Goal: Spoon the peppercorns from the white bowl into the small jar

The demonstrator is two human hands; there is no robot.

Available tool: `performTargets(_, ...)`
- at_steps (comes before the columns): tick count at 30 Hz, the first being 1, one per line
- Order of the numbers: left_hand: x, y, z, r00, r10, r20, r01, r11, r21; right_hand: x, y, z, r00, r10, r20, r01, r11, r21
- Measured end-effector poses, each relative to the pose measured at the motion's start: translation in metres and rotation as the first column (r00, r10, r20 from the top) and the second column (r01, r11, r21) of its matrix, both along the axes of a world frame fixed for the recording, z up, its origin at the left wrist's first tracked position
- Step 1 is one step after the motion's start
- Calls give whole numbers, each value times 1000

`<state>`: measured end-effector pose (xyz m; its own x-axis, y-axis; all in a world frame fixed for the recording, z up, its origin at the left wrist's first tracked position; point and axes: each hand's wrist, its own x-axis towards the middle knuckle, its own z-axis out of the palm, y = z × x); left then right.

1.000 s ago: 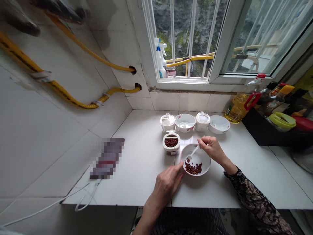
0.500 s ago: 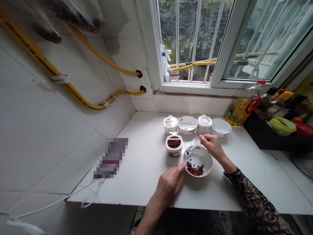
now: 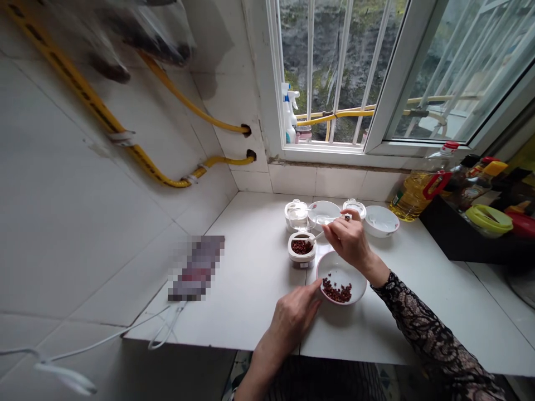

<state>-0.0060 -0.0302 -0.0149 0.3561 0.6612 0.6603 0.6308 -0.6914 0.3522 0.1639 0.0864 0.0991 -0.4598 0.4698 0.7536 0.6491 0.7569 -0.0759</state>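
My right hand (image 3: 349, 239) pinches the handle of a small white spoon (image 3: 318, 236), whose tip is at the mouth of an open jar (image 3: 301, 259) of dark red peppercorns. Below it stands a white bowl (image 3: 355, 277) with a pink rim, holding dark red peppercorns (image 3: 337, 292) toward its near left side. My left hand (image 3: 295, 312) grips the bowl's left edge with thumb and fingers. Behind are two more bowls, one (image 3: 325, 207) partly hidden by my right hand and one (image 3: 382, 221) to its right, and two white lidded jars (image 3: 295, 214).
A blurred dark object (image 3: 198, 267) with a white cable lies on the counter (image 3: 246, 312) at left. An oil bottle (image 3: 412, 195) stands at back right, beside a black holder (image 3: 443, 231) of bottles and a green-lidded container (image 3: 489, 217). The window is behind.
My right hand has moved up and left, taking the spoon from over the bowl to the peppercorn jar. My left hand remains at the bowl's edge. The camera view has shifted slightly.
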Motion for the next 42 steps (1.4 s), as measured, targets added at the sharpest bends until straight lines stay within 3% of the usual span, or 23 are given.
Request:
performTargets(4, 0, 0, 0, 1000, 3, -7, -3, 1000, 8, 8, -7, 2, 1000, 2, 7, -3, 994, 108)
performTargets(7, 0, 0, 0, 1000, 9, -11, -9, 1000, 4, 20, -8, 1, 998, -9, -61, 16, 993, 117)
performTargets(10, 0, -1, 1, 1000, 8, -10, -8, 1000, -13, 34, -8, -7, 996, 19, -84, -14, 998, 55)
performTargets(15, 0, -1, 1, 1000, 17, -12, -17, 1000, -21, 50, -14, -32, 995, 71, 74, -63, 993, -103)
performTargets(18, 0, -1, 1, 1000, 10, -5, -10, 1000, -26, 49, -20, -45, 991, 107, 84, -89, 976, -197)
performTargets(23, -1, -1, 0, 1000, 3, -6, -3, 999, -36, 41, -27, -53, 986, 158, -47, -164, 903, -397)
performTargets(35, -1, 0, -1, 1000, 8, -15, -8, 1000, -18, 51, -26, -45, 958, -112, -265, -97, 741, -665)
performTargets(42, -2, -1, -1, 1000, 6, -14, -6, 1000, -13, 51, -24, -45, 908, -202, -366, -172, 617, -768)
